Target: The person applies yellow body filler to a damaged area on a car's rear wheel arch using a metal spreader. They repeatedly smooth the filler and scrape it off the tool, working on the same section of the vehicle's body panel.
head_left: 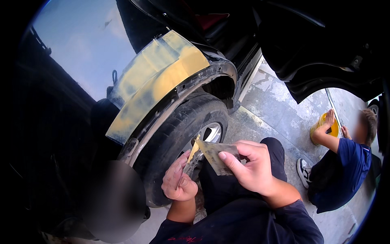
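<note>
My right hand point(256, 166) pinches a flat, grey, smudged putty spreader point(219, 156) between thumb and fingers. Close by on the left, my left hand point(178, 179) is closed on a thin plate point(192, 156), seen nearly edge-on and smeared with yellow putty. One corner of the spreader meets the plate's upper end, or comes very near it. Beyond both hands is a dark car's fender point(158, 77), coated with yellow filler and showing sanded grey patches. The wheel arch rim point(183, 87) beneath it is bare and dark.
The car's tire point(178, 126) and silver wheel rim point(212, 132) sit just past my hands. An open dark door point(325, 49) hangs at upper right. A person in a blue shirt point(349, 173) squats at right beside a yellow bucket point(317, 132) on the concrete floor point(268, 110).
</note>
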The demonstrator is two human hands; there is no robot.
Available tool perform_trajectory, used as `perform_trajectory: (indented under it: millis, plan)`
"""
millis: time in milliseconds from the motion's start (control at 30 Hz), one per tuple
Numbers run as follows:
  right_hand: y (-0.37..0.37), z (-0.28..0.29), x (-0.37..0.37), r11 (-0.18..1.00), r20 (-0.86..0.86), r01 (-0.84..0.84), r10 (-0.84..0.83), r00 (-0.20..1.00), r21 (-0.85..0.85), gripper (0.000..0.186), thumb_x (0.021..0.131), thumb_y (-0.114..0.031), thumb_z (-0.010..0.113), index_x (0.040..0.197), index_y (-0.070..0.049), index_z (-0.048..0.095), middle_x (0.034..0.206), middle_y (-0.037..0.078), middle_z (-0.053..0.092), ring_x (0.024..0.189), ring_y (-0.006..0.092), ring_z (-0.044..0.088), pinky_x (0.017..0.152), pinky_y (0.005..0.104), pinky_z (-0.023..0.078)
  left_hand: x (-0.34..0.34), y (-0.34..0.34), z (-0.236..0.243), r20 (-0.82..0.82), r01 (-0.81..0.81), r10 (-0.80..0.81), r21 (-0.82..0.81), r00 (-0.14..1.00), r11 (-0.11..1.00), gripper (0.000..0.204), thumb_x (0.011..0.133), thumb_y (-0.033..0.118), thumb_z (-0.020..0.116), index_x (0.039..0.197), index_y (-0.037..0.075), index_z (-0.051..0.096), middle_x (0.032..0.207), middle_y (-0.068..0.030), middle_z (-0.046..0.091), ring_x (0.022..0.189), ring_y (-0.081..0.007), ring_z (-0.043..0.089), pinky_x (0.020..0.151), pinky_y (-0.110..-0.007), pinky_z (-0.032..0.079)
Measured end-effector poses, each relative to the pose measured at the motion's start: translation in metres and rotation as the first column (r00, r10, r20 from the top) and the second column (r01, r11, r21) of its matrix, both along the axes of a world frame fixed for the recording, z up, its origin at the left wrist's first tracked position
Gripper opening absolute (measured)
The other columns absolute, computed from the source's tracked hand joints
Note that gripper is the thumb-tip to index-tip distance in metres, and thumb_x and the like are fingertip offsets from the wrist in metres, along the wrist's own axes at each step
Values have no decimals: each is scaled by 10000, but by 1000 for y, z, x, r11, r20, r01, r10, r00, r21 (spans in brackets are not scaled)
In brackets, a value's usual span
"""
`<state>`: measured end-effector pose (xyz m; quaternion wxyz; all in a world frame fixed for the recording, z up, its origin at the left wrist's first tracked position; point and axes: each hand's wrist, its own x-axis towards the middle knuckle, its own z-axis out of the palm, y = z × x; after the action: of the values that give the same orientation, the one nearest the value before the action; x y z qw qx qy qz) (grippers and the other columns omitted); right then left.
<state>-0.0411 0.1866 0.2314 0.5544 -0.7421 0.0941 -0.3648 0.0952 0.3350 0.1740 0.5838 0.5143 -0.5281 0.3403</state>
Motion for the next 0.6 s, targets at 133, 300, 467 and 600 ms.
perform_trajectory:
  millis: [133,300,467,600]
  plan:
    - [1,5,2,1000,10,-27,26,1000,16,115,866,-81,729,834,22,688,653,97,599,543,141,527,504,281,396,-1,1,8,154,-93,80,79,985,992,273,950,60,573,1201,-45,559,1041,-230,658,899,-459,701,748,-493,623]
    - [-5,7,6,995,42,-63,60,997,79,124,870,-83,734,836,26,685,649,63,577,560,91,506,511,249,377,-5,-1,12,185,-173,143,155,972,973,288,876,-6,634,1162,-26,603,1033,-215,678,918,-446,705,751,-458,620]
    - [-5,8,2,859,143,-199,148,979,472,136,909,-100,720,912,33,694,776,-27,639,665,22,518,569,201,408,-6,1,10,103,-155,135,207,985,966,241,911,28,608,1137,-56,615,1030,-238,684,922,-424,710,754,-431,612]
    - [-31,14,-3,859,391,-161,-48,919,485,187,950,-73,641,1089,49,662,961,81,715,837,110,659,773,256,516,-12,0,1,-429,107,-151,-124,890,986,262,994,112,521,1153,-82,595,1069,-243,675,945,-368,704,813,-426,592]
